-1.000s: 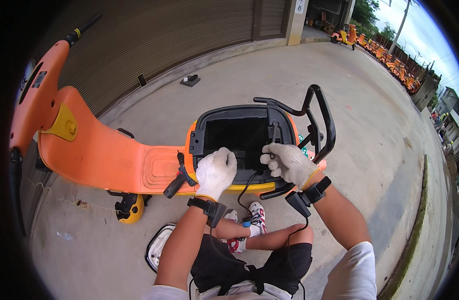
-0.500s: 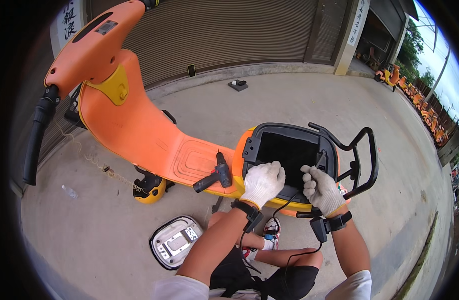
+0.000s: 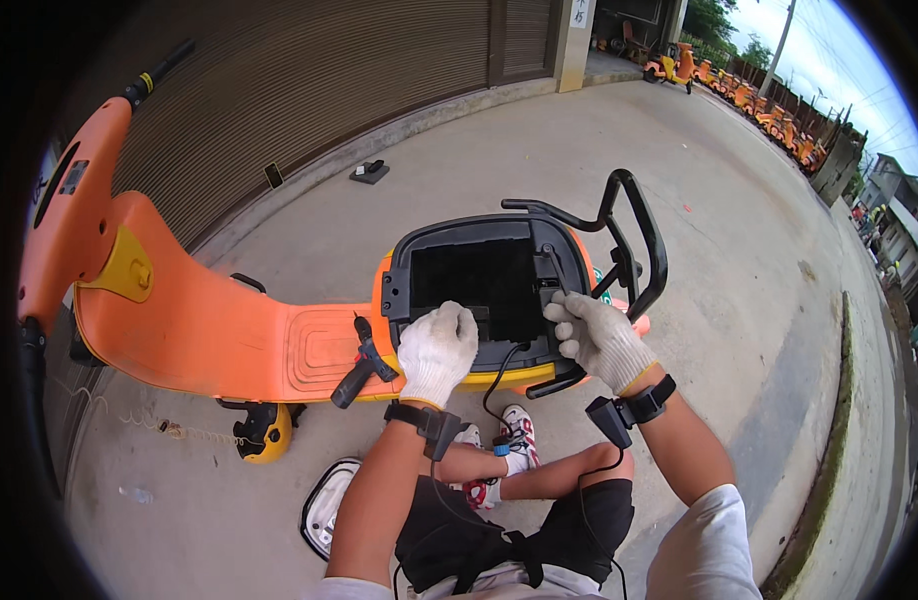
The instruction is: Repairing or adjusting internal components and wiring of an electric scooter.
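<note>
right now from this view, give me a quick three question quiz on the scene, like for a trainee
1. True or false: the drill lies on the orange scooter.
2. Of the left hand and the right hand, which is nearer the drill?
3. Fill in the blank: the scooter's black-rimmed compartment stands ____.

Key:
1. True.
2. The left hand.
3. Open.
</note>
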Motion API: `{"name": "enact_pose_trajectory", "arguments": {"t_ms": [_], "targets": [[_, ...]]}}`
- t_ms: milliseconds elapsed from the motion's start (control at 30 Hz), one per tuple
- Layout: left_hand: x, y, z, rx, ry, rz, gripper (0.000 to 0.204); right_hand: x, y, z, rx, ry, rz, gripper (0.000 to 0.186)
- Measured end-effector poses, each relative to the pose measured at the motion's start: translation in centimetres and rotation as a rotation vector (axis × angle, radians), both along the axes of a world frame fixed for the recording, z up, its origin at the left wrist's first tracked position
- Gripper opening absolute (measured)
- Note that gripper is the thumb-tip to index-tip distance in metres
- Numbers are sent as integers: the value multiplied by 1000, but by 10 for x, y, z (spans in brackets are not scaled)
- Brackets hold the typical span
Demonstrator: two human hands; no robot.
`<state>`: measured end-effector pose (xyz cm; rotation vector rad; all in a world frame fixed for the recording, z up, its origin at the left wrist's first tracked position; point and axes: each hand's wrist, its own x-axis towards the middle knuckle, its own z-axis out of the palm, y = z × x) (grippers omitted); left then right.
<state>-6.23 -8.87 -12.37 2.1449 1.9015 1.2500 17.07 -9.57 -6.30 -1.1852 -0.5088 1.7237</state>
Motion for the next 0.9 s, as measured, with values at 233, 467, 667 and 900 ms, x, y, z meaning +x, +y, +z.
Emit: {"name": "enact_pose_trajectory", "arguments": {"t_ms": [233, 467, 667, 900], "targets": [[20, -1, 3, -1, 50, 11, 16, 24, -13, -6, 66, 180, -61, 18], [-2, -5, 9, -175, 45, 8, 26, -29, -58, -21, 322, -169, 89, 32], [0, -1, -2, -192, -401, -375, 42, -54, -78, -34, 448, -298, 127, 30], [27, -38, 25, -320, -759, -506, 36, -71, -79, -45, 749, -779, 8, 33]]}}
